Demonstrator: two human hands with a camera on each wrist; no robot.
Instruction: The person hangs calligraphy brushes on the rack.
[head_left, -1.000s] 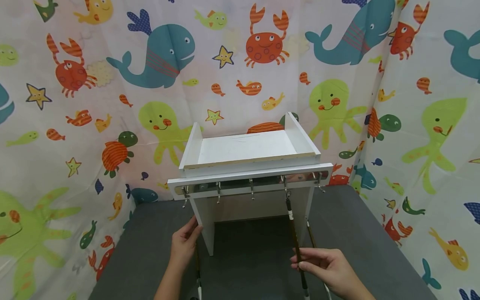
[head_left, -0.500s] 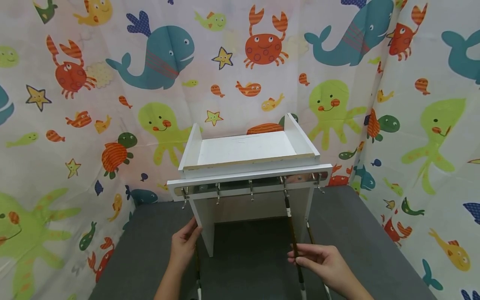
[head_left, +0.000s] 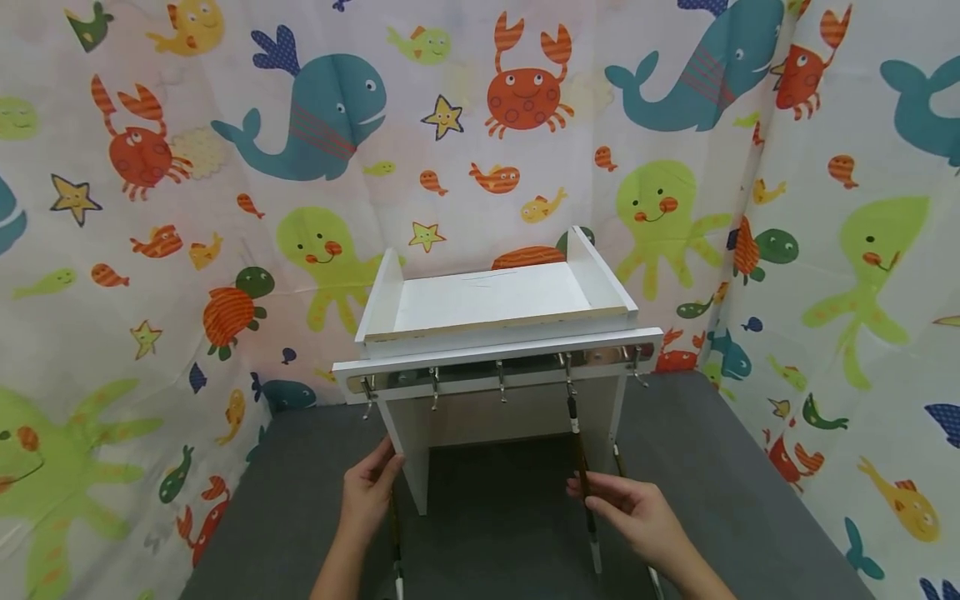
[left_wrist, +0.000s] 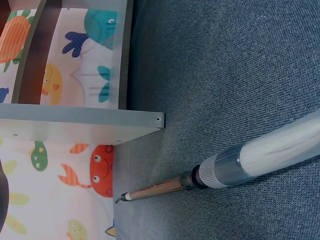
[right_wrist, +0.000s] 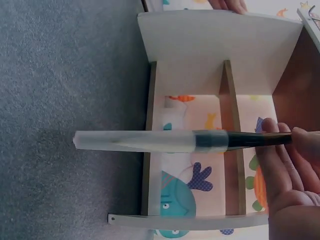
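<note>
A white shelf rack stands on the grey surface, with a metal strip of hooks along its front. My left hand grips the lower part of its left side panel. With thumb and fingers, my right hand pinches the dark shaft of a calligraphy brush, below the hook strip. The brush's top end is right at a hook toward the right. A translucent cap covers its pale bristles in the right wrist view, pointing downward in the head view.
A second capped brush lies on the grey cloth left of the rack, beside my left hand. Another brush lies to the right, partly behind my right hand. A curtain with sea animals hangs behind the rack.
My right hand has moved up and slightly left along with the brush, whose top has risen against the hook. The left hand keeps its grip on the panel.
</note>
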